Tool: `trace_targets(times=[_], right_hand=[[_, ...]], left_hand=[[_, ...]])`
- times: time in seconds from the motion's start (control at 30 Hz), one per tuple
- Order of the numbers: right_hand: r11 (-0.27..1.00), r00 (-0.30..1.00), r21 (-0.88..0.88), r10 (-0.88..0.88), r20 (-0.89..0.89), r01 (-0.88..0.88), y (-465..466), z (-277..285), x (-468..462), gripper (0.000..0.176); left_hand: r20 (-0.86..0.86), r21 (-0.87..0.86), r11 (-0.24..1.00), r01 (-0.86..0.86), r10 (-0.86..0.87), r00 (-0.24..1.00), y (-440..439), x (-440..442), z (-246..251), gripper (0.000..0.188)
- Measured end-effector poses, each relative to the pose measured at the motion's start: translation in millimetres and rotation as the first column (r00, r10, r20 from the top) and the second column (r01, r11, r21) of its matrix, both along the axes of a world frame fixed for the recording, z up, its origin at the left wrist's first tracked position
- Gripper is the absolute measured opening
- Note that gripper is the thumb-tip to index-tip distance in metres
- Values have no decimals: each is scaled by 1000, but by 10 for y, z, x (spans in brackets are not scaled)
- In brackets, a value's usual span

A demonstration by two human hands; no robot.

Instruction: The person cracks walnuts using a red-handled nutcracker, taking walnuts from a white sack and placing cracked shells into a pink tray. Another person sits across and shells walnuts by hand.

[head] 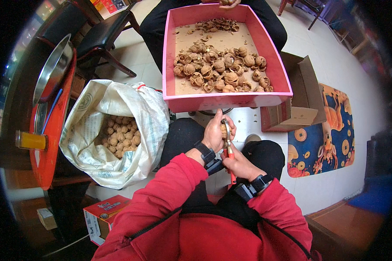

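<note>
My left hand [214, 132] holds a walnut [224, 130] between the metal jaws of a nutcracker with red handles [228, 146]. My right hand [243, 164] is wrapped around those handles, just below the left. Beyond both hands, a pink box [228, 99] holds many cracked walnuts [219, 65] and a heap of shell pieces [215, 24] near its far side. To the left stands a white woven sack [143, 130], its mouth folded back, with whole walnuts [122, 135] inside.
Across from me, another person's hand [230, 4] is at the pink box's far edge, above dark trouser legs. A cardboard box [294, 114] sits to the right, beside a patterned mat [326, 130]. A red table [45, 169] at left bears a glass of orange drink [31, 140] and a steel basin [54, 65].
</note>
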State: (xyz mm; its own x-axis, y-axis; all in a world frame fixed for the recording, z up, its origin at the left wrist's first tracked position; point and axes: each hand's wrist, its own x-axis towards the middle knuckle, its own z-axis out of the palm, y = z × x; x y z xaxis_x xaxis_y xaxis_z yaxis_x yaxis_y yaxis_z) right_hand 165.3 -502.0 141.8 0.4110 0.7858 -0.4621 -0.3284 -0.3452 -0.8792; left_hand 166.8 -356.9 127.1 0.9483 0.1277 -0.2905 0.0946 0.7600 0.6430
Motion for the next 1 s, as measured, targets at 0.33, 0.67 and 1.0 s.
trace_targets(times=[0.33,0.67,1.0], right_hand=[[998,995,-2,55,-81,-56,-1,50,84,53],[1000,1000,-14,-3,16,3,1,35,26,55],[1000,995,-26,16,103,-13,4,42,36,48]], left_hand=[[10,297,952,-72,72,997,-94,31,-13,57],[-4,173,984,-50,51,999,-92,16,-59,57],[-21,168,983,-76,81,996,-91,15,-84,60]])
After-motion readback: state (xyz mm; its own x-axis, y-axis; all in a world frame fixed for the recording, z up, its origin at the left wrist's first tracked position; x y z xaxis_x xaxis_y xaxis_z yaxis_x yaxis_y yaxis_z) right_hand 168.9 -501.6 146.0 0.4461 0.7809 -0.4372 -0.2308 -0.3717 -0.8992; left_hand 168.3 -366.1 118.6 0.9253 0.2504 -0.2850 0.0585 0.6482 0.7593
